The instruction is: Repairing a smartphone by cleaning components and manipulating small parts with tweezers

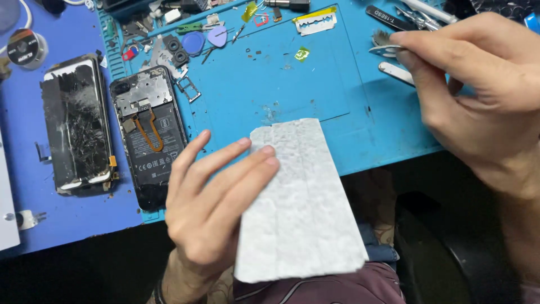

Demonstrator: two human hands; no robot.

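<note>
My left hand point(211, 200) holds a folded white paper tissue point(301, 202) over the near edge of the blue work mat point(281, 84), fingers spread along its left side. My right hand point(472, 84) is raised at the upper right, pinching a small metal brush-like tool point(384, 44) with bristles at its tip. An opened phone body point(149, 132) with its battery and an orange flex cable showing lies on the mat to the left. A removed cracked phone screen point(76, 124) lies beside it, further left.
Small parts, picks, a razor blade point(315, 21) and screws are scattered along the mat's far edge. Tweezers point(388, 18) and other metal tools lie at the upper right. A solder-wire spool point(25, 46) sits at the far left. Dark floor and my lap lie below the table edge.
</note>
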